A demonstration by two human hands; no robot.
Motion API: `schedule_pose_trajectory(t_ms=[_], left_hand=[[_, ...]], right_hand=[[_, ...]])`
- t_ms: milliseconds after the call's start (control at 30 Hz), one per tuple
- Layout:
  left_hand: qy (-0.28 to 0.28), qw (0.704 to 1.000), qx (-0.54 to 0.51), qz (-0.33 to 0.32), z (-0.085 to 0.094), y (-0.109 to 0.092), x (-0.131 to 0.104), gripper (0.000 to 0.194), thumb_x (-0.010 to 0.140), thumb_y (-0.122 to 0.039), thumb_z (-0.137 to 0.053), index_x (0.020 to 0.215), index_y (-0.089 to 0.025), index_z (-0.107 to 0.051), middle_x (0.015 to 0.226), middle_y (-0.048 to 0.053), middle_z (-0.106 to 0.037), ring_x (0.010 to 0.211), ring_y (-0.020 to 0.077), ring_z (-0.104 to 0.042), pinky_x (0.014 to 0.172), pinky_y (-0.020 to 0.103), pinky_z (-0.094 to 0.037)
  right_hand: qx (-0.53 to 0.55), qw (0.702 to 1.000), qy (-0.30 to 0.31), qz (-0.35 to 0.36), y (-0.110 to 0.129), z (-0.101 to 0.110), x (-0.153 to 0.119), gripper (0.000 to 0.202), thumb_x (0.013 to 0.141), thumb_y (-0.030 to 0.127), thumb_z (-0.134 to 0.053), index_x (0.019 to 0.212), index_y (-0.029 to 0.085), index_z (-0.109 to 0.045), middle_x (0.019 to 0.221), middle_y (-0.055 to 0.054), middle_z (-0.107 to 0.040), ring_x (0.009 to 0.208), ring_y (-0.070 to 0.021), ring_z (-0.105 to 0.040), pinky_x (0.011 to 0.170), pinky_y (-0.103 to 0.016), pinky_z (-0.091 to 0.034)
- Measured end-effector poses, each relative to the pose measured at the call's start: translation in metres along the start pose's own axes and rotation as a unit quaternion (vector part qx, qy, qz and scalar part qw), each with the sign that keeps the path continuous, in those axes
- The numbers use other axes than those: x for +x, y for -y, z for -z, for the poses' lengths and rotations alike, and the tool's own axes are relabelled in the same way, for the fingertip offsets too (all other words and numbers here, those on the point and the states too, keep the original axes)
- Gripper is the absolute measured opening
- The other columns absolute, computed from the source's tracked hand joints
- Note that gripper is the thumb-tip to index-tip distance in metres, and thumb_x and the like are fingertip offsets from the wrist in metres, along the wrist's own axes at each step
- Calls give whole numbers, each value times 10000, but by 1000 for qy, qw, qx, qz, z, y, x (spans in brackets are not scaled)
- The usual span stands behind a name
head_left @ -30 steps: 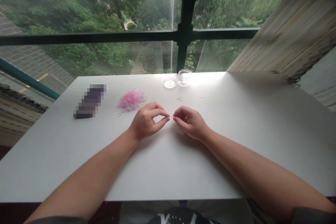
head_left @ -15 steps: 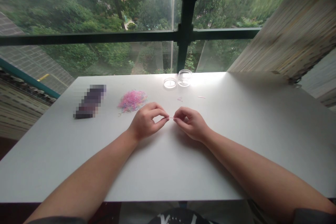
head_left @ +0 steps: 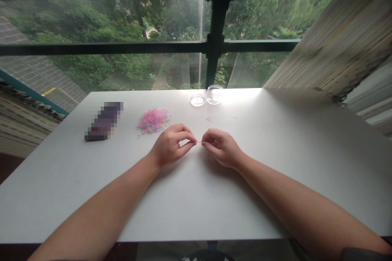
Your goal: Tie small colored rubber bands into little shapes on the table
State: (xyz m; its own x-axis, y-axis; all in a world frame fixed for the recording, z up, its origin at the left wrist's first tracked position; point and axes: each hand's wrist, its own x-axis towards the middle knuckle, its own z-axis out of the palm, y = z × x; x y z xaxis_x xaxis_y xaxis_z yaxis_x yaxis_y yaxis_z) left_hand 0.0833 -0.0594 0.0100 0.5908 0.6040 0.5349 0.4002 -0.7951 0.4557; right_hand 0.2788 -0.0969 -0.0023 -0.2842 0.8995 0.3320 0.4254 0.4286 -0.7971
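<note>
Far left of table (head_left: 251, 195): dark block (head_left: 105, 120), pixelated, details unreadable. Next, pile (head_left: 154, 120) of thin strips, mostly pink, some bluish, loose on the tabletop. Just beside it, nearer the person, left hand (head_left: 174, 143): thumb and fingertips pinched on one end of a thin pale strip (head_left: 199, 142). Beyond the hands, lid (head_left: 197, 100), round and clear, lies near the window edge. Loop (head_left: 209, 119), small and pinkish, nearer. Clear jar (head_left: 214, 94) just right of lid. Right hand (head_left: 221, 147) pinches the strip's other end, fingers curled. Stick (head_left: 234, 116), short and pink, beyond right hand.
</note>
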Motion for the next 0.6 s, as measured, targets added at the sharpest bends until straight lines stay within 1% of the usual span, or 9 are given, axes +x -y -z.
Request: schedule_pose_trajectory(t_ms=[133,200,267,367,433,500,600], left_hand=[[-9,1000,-16,11,0,-1,-1,75,766,-225,-611,792,-190,-671,822,52,-637,757,146,-597,723,277,-484],[-9,1000,-15,20,1,0,-1,84,767,-231,-605,800,-185,-668,830,54,-640,746,142,-597,703,271,-490],[-8,1000,-7,26,2,2,-2,85,769,-230,-598,786,-180,-664,826,52,-640,730,136,-594,680,261,-490],[-8,999,5,31,5,6,-3,82,767,-225,-593,751,-181,-661,805,44,-641,720,132,-591,658,251,-487],[-7,999,9,36,7,8,-3,79,765,-219,-593,747,-187,-663,803,37,-643,725,131,-592,650,244,-486],[-3,999,11,41,8,9,-3,79,764,-218,-592,748,-192,-665,808,32,-644,730,130,-591,644,239,-482],[4,999,15,40,8,10,-3,84,768,-227,-586,751,-194,-662,810,30,-641,726,130,-584,636,235,-475]], right_hand=[[-22,1000,-7,10,-2,4,1,78,757,139,-504,744,190,-560,680,2,-561,635,-116,-501,605,-238,-408],[-55,998,-21,15,-7,13,3,87,753,134,-503,736,190,-567,687,-2,-563,643,-120,-500,614,-241,-406],[-98,994,-52,7,-17,27,5,92,741,133,-506,725,188,-579,700,-9,-569,651,-125,-498,618,-244,-399],[-155,977,-137,-47,-38,52,9,79,723,162,-520,717,188,-593,701,-10,-580,602,-120,-468,590,-246,-382],[-184,963,-173,-88,-52,66,11,74,698,171,-524,693,185,-597,688,-7,-581,573,-115,-452,569,-244,-369],[-190,954,-191,-135,-63,75,12,81,686,186,-518,676,180,-598,643,2,-567,527,-107,-429,525,-238,-346],[-196,948,-194,-160,-70,79,13,102,677,197,-508,675,176,-608,641,4,-569,531,-108,-443,519,-234,-344]])
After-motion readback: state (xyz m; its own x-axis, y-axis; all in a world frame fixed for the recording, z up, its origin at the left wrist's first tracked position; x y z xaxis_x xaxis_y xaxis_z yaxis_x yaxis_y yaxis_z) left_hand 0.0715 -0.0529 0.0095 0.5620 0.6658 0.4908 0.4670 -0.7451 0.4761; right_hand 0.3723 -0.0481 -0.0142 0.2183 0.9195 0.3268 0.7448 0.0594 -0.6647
